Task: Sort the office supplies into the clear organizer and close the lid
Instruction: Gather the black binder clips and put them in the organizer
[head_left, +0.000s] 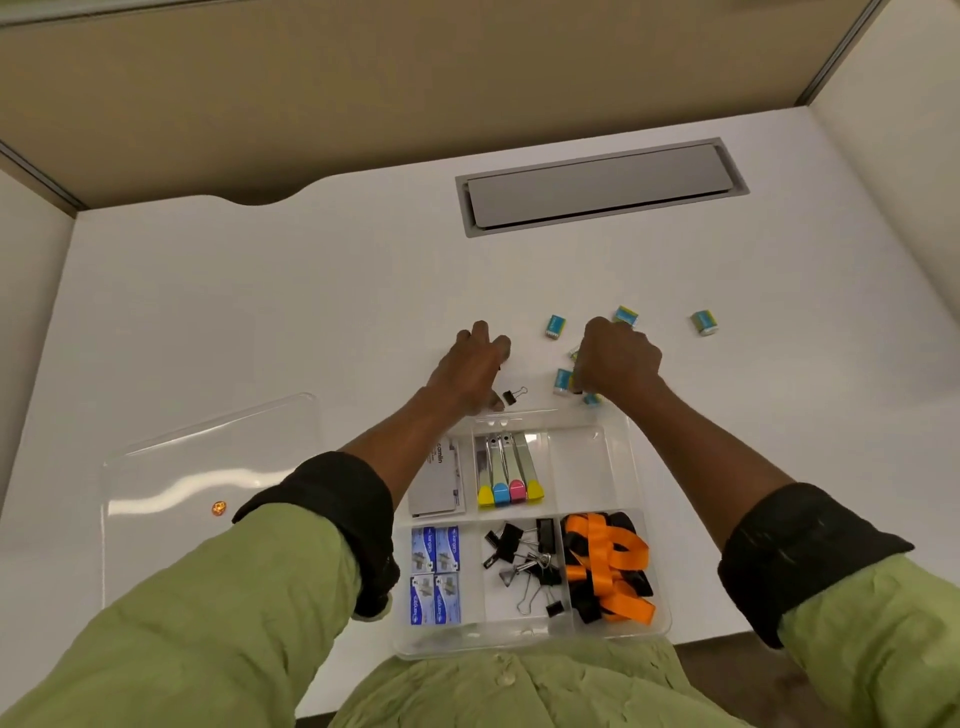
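**Inspector:** Starting at the left: the lid (208, 467) lies flat on the desk (260, 291), well apart from the hands and left of the clear organizer (597, 467). Its turn comes last, I judge.

**Assistant:** And the left hand (470, 366)?

**Inspector:** Arm stretched forward past the organizer's far rim, palm down, knuckles up. The fingers are curled downward; whether they pinch anything underneath, I cannot tell. A loose binder clip (514, 396) lies on the desk just right of that hand, between it and the rim. The clip's wire handles point right and away from the person, its black body toward the wrist. The left hand is clearly the nearer one to it.

**Assistant:** Right hand (618, 358)?

**Inspector:** Also reaching forward, palm down, fingers bunched over a cluster of erasers. One eraser (562, 381) sits touching or just beside the thumb side; a second eraser (592, 399) peeks out below the wrist. The fist looks clenched, probably round erasers, but the grasp itself is hidden.

**Assistant:** Further right?

**Inspector:** Three stray erasers remain on the desk: one (555, 327) between the two hands, one (625, 315) just beyond the right knuckles, and a far eraser (705, 321) well off to the right. The right hand is nearer all three. The organizer's far-right compartment is empty; I judge they belong there.
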